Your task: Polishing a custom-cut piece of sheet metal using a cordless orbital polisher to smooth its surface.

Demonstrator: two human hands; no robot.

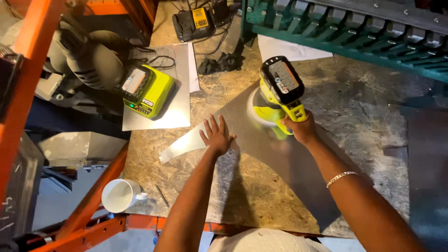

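Observation:
A curved sheet of bare metal (261, 149) lies on a chipboard bench top (242, 196). My left hand (216, 136) lies flat on the sheet's left part, fingers spread. My right hand (301, 129) grips the handle of a yellow-green cordless sander (278, 93) with a black battery on top. Its round pad rests on the sheet's upper part and looks blurred. A thin bracelet (340, 177) sits on my right wrist.
A yellow-green battery charger (147, 89) stands on a smaller metal sheet (175, 109) at the left. A black and yellow charger (193, 22) and dark gloves (221, 63) lie behind. A white cup (120, 195) sits by the orange frame (93, 198). A green machine (354, 32) borders the back right.

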